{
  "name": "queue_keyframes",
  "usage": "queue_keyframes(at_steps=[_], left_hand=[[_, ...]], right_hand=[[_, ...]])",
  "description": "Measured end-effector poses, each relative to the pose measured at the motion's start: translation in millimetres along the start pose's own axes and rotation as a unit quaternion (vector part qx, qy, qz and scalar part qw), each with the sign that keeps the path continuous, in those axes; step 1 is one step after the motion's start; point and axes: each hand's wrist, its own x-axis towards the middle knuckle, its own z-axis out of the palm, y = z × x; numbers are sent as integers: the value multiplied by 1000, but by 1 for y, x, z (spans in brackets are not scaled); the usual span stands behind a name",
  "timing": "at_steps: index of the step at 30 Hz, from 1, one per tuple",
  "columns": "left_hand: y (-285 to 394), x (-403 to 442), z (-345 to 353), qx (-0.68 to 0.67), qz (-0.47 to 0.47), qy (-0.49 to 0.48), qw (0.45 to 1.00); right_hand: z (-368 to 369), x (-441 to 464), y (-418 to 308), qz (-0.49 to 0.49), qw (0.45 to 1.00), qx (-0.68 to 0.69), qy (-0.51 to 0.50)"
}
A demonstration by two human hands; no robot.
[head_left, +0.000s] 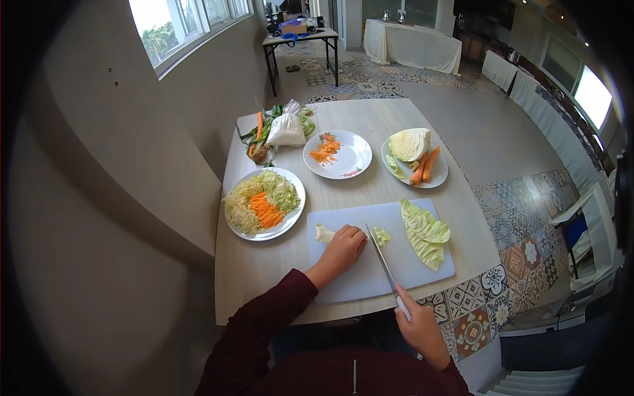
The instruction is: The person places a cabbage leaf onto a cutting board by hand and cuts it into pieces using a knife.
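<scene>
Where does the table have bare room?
The pale wooden table is bare right of the white cutting board and in front of the round white plate heaped with shredded vegetables. Crowded: far left corner, around the white plastic bag.

The white plastic bag's (286, 131) contents are unclear; the silver-grey knife blade (380, 254) blurs slightly; the bright white window (593, 97) is washed out.

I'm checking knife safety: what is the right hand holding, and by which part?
The right hand holds the knife by its handle.
</scene>
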Motion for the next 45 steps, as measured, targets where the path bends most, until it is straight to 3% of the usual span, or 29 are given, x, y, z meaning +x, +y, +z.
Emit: queue_keyframes(at_steps=[30, 45], left_hand=[[2, 1, -2, 4, -23, -27, 999], [0, 1, 0, 1, 2, 7, 1000]], right_hand=[[20, 13, 6, -28, 999, -32, 5], [19, 16, 2, -23, 999, -48, -3]])
